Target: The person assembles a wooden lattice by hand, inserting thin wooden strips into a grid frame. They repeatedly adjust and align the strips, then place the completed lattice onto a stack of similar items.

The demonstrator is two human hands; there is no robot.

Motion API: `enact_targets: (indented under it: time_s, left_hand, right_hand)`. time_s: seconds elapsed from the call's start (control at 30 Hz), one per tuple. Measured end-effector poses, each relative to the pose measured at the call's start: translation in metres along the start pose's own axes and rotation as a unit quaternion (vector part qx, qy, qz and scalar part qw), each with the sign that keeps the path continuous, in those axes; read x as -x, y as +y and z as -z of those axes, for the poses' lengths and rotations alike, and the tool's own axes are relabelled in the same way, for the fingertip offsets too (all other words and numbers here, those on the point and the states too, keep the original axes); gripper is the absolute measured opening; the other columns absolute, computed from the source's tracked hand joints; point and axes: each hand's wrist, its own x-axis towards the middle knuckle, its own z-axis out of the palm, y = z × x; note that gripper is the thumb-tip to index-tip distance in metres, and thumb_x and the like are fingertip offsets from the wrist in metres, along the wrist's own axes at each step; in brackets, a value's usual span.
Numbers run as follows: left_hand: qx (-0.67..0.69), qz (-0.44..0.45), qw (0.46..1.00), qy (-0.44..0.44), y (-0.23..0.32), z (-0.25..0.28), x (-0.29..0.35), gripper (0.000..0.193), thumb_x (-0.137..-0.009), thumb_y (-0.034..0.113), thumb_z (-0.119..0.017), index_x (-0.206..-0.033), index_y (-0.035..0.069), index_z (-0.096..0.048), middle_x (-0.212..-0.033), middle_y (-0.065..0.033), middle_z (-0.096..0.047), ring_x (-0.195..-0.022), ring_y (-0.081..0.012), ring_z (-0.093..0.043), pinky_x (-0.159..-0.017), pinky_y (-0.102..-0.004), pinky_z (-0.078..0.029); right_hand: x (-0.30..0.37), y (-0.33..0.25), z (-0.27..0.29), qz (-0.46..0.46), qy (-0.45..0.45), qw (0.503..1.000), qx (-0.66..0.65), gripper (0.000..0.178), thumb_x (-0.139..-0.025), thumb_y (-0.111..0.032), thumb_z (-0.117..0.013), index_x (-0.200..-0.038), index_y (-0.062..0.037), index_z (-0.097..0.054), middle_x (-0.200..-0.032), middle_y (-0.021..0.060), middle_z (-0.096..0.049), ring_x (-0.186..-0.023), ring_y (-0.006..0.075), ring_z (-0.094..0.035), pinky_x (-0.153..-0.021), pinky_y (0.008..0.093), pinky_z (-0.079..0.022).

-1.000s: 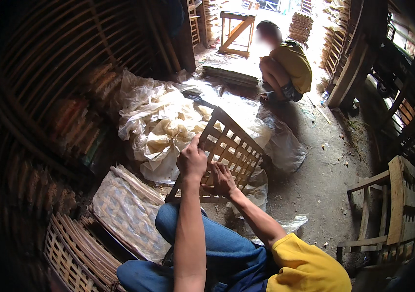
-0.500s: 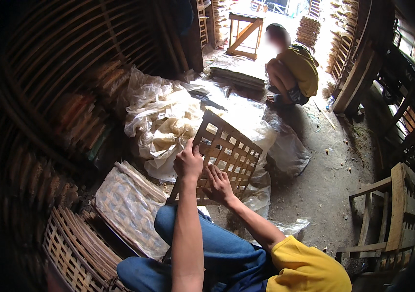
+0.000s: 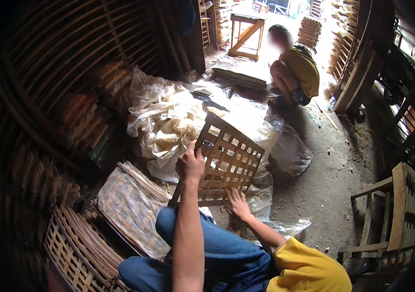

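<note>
- A wooden lattice panel [image 3: 222,163] is held tilted on edge above the person's lap, its lower edge close to the blue-trousered knee [image 3: 188,228] and its upper corner raised toward the plastic heap.
- The left hand [image 3: 191,164] is seen at the panel's left edge, fingers curled together and clamped round a slat.
- The right hand [image 3: 238,203] is laid against the panel's lower right edge, fingers spread apart and flat; nothing is gripped by it.
- Behind the panel, crumpled clear plastic sheeting [image 3: 168,121] is piled on the dirt floor [image 3: 324,180], touching or just behind the panel's far edge; which cannot be told.
- To the left, a patterned flat bundle [image 3: 129,207] is laid near the knee, and a woven bamboo crate [image 3: 78,248] is set at the lower left, hemming that side.
- To the right, bare floor is left open as far as the wooden frame [image 3: 392,214] at the right edge.
- Farther off, well apart, another person [image 3: 297,73] is seen crouching near a wooden stool [image 3: 246,31].
</note>
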Motion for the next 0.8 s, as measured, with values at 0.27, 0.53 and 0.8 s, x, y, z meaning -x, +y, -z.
enact_targets:
  time_s: [0.27,0.53,0.8]
  left_hand:
    - [0.055,-0.056,0.997,-0.001,0.03,-0.021,0.002,0.025,-0.097,0.028,-0.059,-0.121,0.027,-0.067,-0.089,-0.0171,-0.074,-0.086,-0.0419,-0.071,-0.074,-0.0528,-0.055]
    - [-0.005,-0.067,0.997,0.025,0.023,-0.013,0.001,0.023,-0.098,0.029,-0.059,-0.119,0.026,-0.067,-0.083,-0.0171,-0.074,-0.082,-0.0423,-0.071,-0.071,-0.0544,-0.054]
    - [-0.002,-0.093,0.995,0.034,0.038,-0.024,0.004,0.023,-0.1,0.033,-0.056,-0.119,0.027,-0.067,-0.087,-0.0167,-0.074,-0.084,-0.0428,-0.071,-0.071,-0.0545,-0.054]
  right_hand:
    - [0.215,0.184,-0.12,-0.236,-0.45,0.859,-0.068,0.047,-0.088,-0.048,-0.06,-0.104,-0.007,-0.076,-0.112,0.0184,-0.073,-0.107,0.0382,-0.068,-0.093,0.0446,-0.053]
    - [0.104,0.078,-0.031,-0.188,-0.135,0.939,-0.256,0.057,-0.089,-0.031,-0.068,-0.139,-0.0061,-0.055,-0.128,0.0262,-0.063,-0.119,0.0409,-0.061,-0.101,0.048,-0.049]
    - [-0.049,-0.006,0.114,-0.055,0.098,0.927,-0.359,0.088,-0.085,-0.008,-0.069,-0.161,-0.0152,-0.024,-0.122,0.0205,-0.059,-0.094,0.0339,-0.068,-0.08,0.0446,-0.055]
